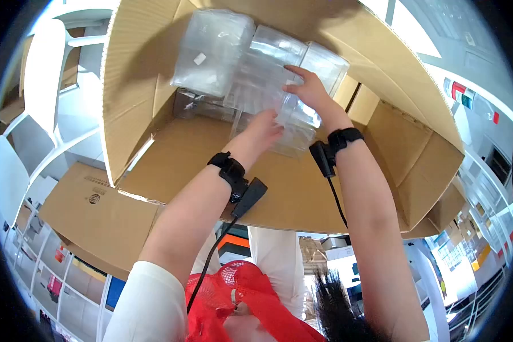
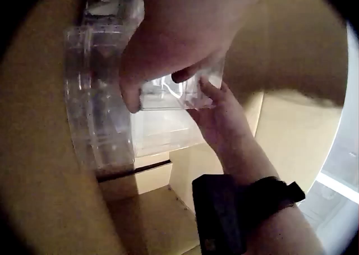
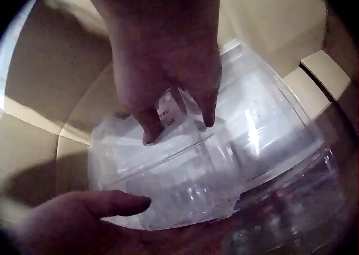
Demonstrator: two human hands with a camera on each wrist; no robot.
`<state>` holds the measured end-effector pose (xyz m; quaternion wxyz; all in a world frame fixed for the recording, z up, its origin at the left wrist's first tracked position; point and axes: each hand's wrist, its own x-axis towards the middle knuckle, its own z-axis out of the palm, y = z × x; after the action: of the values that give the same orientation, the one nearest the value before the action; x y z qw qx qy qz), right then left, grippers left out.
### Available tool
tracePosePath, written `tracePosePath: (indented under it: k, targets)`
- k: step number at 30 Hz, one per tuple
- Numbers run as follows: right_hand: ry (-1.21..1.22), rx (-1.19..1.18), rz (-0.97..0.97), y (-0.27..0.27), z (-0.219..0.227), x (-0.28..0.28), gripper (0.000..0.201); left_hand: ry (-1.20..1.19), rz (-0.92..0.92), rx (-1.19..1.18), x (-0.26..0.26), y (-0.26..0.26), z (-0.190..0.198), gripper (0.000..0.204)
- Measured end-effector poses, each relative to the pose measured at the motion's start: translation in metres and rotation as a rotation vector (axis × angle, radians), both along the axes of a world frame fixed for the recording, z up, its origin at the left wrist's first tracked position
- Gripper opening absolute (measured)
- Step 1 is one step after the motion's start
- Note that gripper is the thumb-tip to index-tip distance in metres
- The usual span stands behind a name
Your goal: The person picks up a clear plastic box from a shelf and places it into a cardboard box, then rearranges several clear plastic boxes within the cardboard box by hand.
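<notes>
"Starting from the left, what lies near the hands?"

"A clear plastic case with a small white sticker, beyond the left hand and to its left."

"And that hand?"

"It is at the near side of the clear plastic box. The right wrist view shows its thumb stretched out, but I cannot tell whether its fingers grip the plastic."

"Where is that box, exactly?"

"Under the right hand's fingertips and between both hands, inside the large cardboard box. The right hand pinches it, digits on either side of a printed label."

"Which way does it point?"

"In the right wrist view, an edge just below the right hand's fingertips slants from lower left to upper right. The see-through walls overlap, so I cannot tell its long axis or front."

"Farther right?"

"Another clear container, just past the right hand's fingers."
</notes>
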<state>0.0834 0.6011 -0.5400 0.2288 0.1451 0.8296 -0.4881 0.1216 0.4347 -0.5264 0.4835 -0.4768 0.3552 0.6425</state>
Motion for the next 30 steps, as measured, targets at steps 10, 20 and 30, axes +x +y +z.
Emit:
tracePosePath:
  k: [10, 20, 30]
  targets:
    - [-0.242, -0.142, -0.073, -0.010, 0.012, -0.012, 0.076, 0.000, 0.264, -0.261, -0.025, -0.022, 0.021, 0.042]
    - [-0.014, 0.070, 0.295, -0.112, 0.105, 0.024, 0.088, 0.315, 0.636, -0.269, -0.044, -0.102, 0.039, 0.059]
    - [-0.042, 0.586, 0.502, -0.162, -0.003, 0.050, 0.091, 0.083, 0.185, -0.437, -0.066, -0.156, 0.036, 0.043]
